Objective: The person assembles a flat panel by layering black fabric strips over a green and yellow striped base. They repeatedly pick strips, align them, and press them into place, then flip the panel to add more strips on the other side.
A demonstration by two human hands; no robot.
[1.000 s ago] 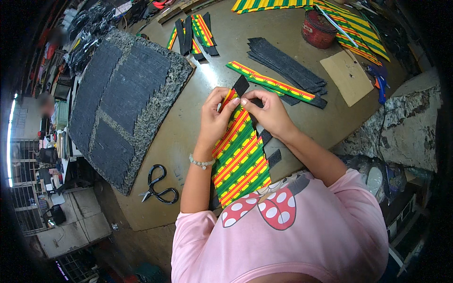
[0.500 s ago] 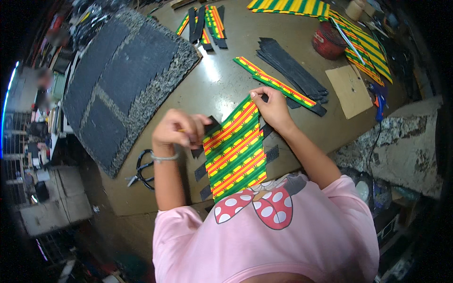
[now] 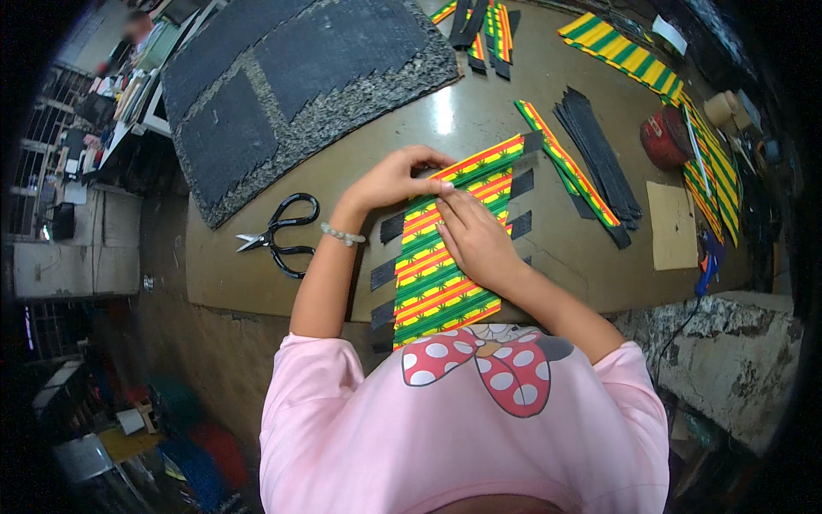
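Note:
A panel of overlapping green, yellow and red striped strips (image 3: 449, 295) lies on the table against my body, with black strip ends (image 3: 384, 274) sticking out along both sides. Its farthest strip (image 3: 488, 161) slants across the far edge and ends in a black tip on the right. My left hand (image 3: 398, 180) pinches this strip near its left end, thumb on top and fingers curled behind. My right hand (image 3: 479, 240) lies flat on the panel, fingers stretched toward the left thumb. The left end of the strip is hidden under my left hand.
Black-handled scissors (image 3: 278, 233) lie left of my left forearm. Beyond them rests a rough grey board (image 3: 342, 116) with black sheets. To the right are a loose striped strip (image 3: 569, 167), stacked black strips (image 3: 599, 163), brown cardboard (image 3: 670, 227), a red tin (image 3: 666, 141) and a blue tool (image 3: 709, 267).
My left hand has come down from above the panel and grips the far strip. My right hand has moved from the far corner onto the panel. The whole view has shifted.

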